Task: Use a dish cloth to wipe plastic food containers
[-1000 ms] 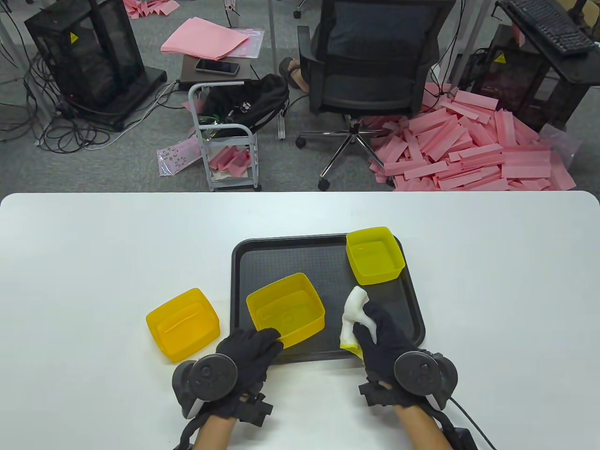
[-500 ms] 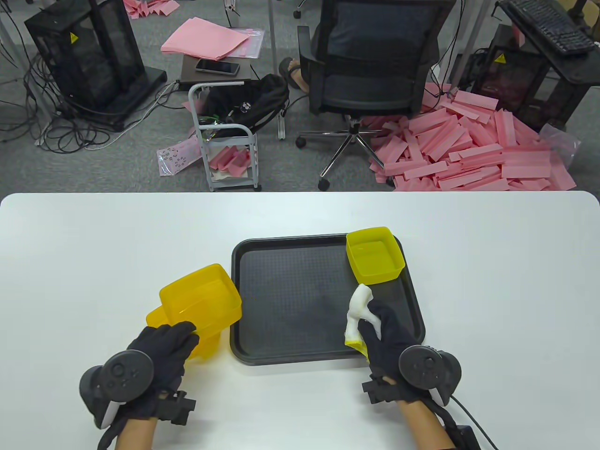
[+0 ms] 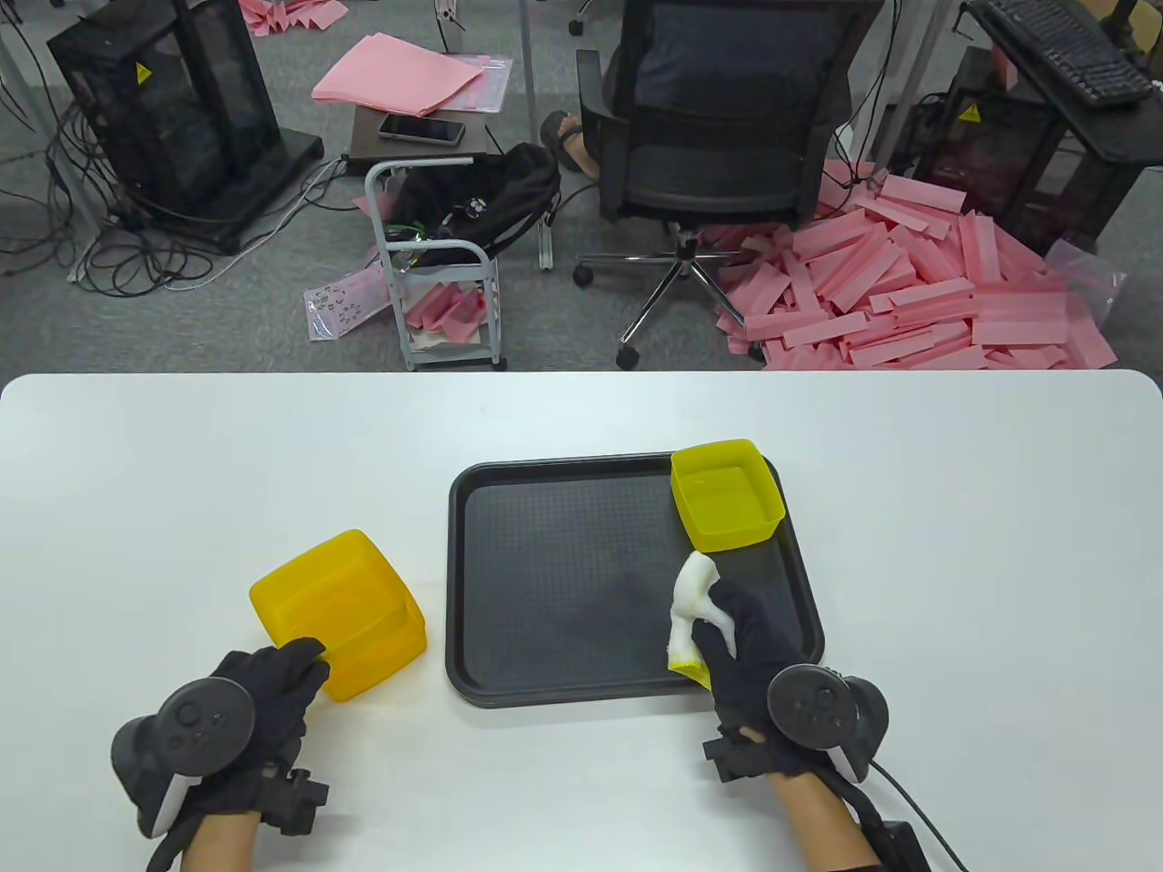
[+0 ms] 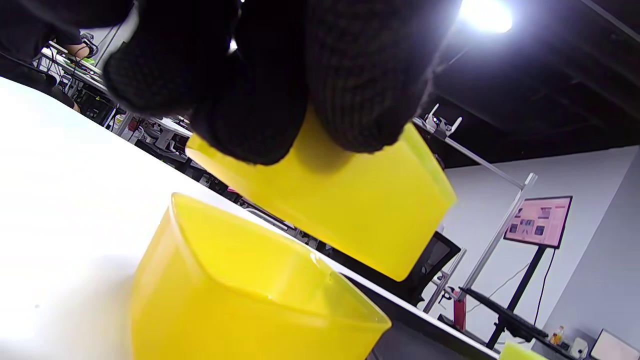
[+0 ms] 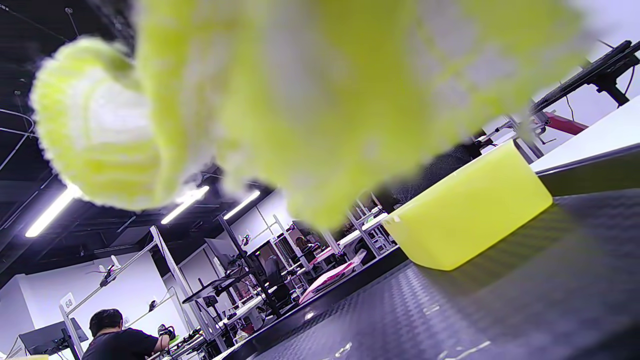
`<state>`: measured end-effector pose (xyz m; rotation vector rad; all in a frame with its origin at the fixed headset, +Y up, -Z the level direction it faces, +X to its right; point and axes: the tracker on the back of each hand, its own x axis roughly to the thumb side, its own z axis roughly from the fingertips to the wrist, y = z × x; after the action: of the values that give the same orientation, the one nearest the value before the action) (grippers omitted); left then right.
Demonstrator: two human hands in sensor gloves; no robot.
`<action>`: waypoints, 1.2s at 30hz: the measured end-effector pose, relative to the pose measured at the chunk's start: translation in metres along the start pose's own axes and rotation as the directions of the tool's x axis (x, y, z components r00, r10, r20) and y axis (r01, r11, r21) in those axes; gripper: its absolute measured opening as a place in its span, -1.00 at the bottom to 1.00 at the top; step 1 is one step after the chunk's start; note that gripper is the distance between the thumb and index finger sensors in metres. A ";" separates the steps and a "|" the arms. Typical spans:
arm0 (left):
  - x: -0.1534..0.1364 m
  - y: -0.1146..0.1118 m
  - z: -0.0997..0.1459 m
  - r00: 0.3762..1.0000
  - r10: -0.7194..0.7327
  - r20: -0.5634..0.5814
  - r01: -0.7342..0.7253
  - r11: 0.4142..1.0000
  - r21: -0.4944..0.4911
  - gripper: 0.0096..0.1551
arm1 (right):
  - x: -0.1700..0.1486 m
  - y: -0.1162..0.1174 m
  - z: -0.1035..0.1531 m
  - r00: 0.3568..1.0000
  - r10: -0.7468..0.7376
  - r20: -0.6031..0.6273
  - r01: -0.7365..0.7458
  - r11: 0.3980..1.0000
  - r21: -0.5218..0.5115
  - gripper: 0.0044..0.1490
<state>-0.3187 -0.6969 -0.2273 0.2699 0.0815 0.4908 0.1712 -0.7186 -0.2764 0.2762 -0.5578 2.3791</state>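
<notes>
My left hand (image 3: 295, 658) grips a yellow plastic container (image 3: 318, 586) by its near edge and holds it tilted just over a second yellow container (image 3: 386, 658) that stands on the white table left of the tray. The left wrist view shows the held container (image 4: 360, 200) hanging from my fingers (image 4: 250, 100) above the open lower one (image 4: 240, 290). My right hand (image 3: 704, 627) holds a bunched white and yellow dish cloth (image 3: 688, 595) over the black tray (image 3: 563, 581). A third yellow container (image 3: 727, 495) stands in the tray's far right corner and also shows in the right wrist view (image 5: 470, 220).
The tray's raised rim (image 3: 581, 698) runs between my hands. The white table (image 3: 954, 545) stretches wide to both sides. An office chair (image 3: 718, 136), a small cart (image 3: 436, 272) and pink foam strips (image 3: 909, 291) are on the floor beyond the far edge.
My left hand lifted the near container off the tray and carried it left, over the container on the table. My right hand with the cloth stayed nearly still.
</notes>
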 end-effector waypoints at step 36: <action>0.049 0.008 -0.016 0.998 0.054 0.038 -0.054 0.999 -0.002 -0.38 | -0.022 -0.016 -0.005 0.995 -0.028 -0.100 0.025 0.999 -0.035 -0.31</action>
<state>-0.2818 -0.6628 -0.2414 0.2807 0.0374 0.5395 0.1981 -0.7174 -0.2824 0.1476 -0.5433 2.3411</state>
